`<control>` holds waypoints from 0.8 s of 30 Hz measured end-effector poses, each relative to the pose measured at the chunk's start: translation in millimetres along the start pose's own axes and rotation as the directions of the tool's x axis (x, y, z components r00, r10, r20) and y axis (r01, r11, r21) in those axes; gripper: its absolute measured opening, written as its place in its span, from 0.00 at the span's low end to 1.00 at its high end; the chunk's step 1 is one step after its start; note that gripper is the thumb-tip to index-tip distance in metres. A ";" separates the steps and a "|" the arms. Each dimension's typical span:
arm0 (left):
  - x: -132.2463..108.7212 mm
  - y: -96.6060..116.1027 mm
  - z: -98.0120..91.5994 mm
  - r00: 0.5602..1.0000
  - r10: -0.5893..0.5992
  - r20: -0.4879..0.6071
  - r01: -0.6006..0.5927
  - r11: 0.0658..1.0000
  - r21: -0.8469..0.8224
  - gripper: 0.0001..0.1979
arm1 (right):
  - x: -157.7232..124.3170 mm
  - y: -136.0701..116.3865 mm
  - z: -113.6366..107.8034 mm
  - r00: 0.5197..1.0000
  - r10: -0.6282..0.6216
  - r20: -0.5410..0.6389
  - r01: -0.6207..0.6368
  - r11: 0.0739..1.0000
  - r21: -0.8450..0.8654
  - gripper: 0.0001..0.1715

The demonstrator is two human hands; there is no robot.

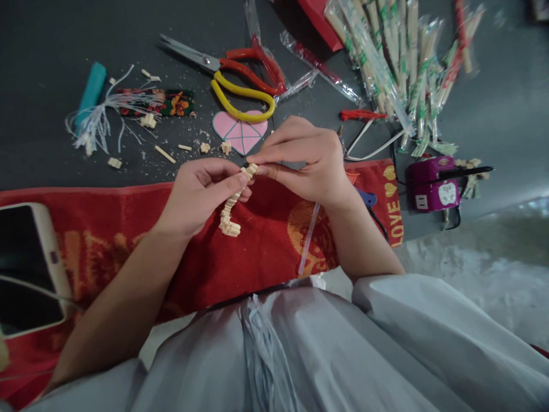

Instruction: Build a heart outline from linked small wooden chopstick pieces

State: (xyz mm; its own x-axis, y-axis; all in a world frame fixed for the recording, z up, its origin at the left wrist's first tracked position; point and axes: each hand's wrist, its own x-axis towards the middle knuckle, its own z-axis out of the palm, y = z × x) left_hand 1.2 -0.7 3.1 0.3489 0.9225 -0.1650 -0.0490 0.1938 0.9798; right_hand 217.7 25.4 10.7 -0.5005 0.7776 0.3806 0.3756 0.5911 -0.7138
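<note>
My left hand [201, 191] pinches the upper end of a short string of small pale wooden pieces [231, 209], which hangs down over the red towel [257, 252]. At the top of that string my right hand [304, 157] meets it, fingers pressed together on the topmost piece. Both hands hover just above the towel's far edge. A pink paper heart [240, 131] lies on the dark table [51, 34] just beyond them, with several loose wooden bits [203, 147] beside it.
Scissors with red and yellow handles [240, 77] lie beyond the heart. Wrapped chopsticks [398, 63] are piled at the far right. A purple device [433, 186] sits to the right, a phone [30, 269] at the left, a teal tube [91, 88] and white threads [107, 114] at the far left.
</note>
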 end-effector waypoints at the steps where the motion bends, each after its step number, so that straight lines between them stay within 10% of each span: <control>1: 0.0 -0.8 -0.8 1.000 0.002 0.005 -0.002 1.000 0.018 0.13 | -0.1 -0.4 -0.5 1.000 0.011 0.004 -0.011 1.000 -0.002 0.14; 10: -4.3 4.5 1.1 0.976 0.199 -0.094 -0.172 0.956 0.240 0.08 | 0.5 -11.0 -5.0 0.997 0.078 0.004 -0.078 0.996 0.049 0.14; 18: -14.0 17.4 1.7 0.792 0.594 0.140 -0.474 0.454 0.755 0.04 | -1.4 -13.2 -7.1 1.000 -0.002 0.023 0.001 0.999 0.040 0.13; 24: -12.1 9.4 -5.1 0.792 0.582 0.183 -0.469 0.390 0.792 0.05 | -1.1 -11.2 -3.8 0.998 -0.062 0.010 0.062 0.998 0.003 0.13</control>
State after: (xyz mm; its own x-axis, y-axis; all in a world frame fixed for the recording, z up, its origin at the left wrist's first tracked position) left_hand -8.3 -8.3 13.7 0.4191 0.7826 0.4602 0.5589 -0.6219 0.5486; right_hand 217.0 18.7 20.6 -0.5303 0.7375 0.4181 0.3420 0.6373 -0.6906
